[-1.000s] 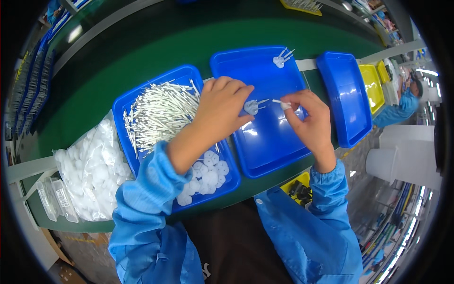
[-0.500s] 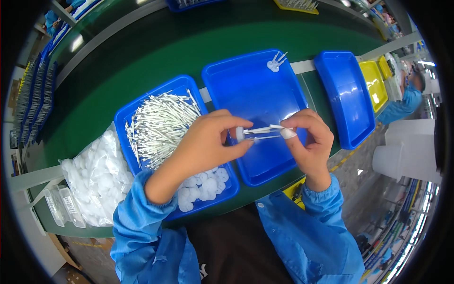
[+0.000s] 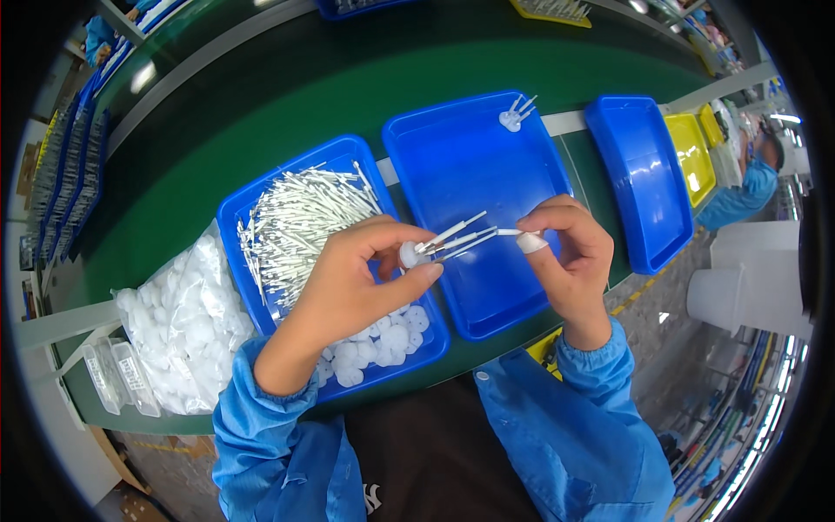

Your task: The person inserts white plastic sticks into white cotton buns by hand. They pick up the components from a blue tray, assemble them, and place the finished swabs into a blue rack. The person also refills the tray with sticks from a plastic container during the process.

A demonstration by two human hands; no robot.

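Between the thumb and index finger of my left hand [image 3: 352,283] is a small white round disc [image 3: 409,255], partly hidden by the fingertips. Several thin white rods with dark, metallic parts stick out of it to the right. My right hand [image 3: 574,261] pinches one slim white rod [image 3: 506,232], its thin end among the tips of the others. A white covering [image 3: 532,244] wraps the right thumb tip. Beneath both hands lies a blue tray [image 3: 487,287], where a similar disc with upright rods [image 3: 513,118] stands in the far right corner.
To the left, a blue tray [image 3: 228,217] holds a heap of white rods [image 3: 304,217] and loose white discs [image 3: 383,339]. Beside it sits a clear bag of white pieces [image 3: 187,322]. Another blue tray [image 3: 644,183] and a yellow tray [image 3: 691,152] are at right; a co-worker's blue sleeve [image 3: 739,196] shows beyond.
My left hand has moved left with the disc and tilted it, so its rods now fan out more visibly. My right hand has stayed nearly in place, still pinching the rod.
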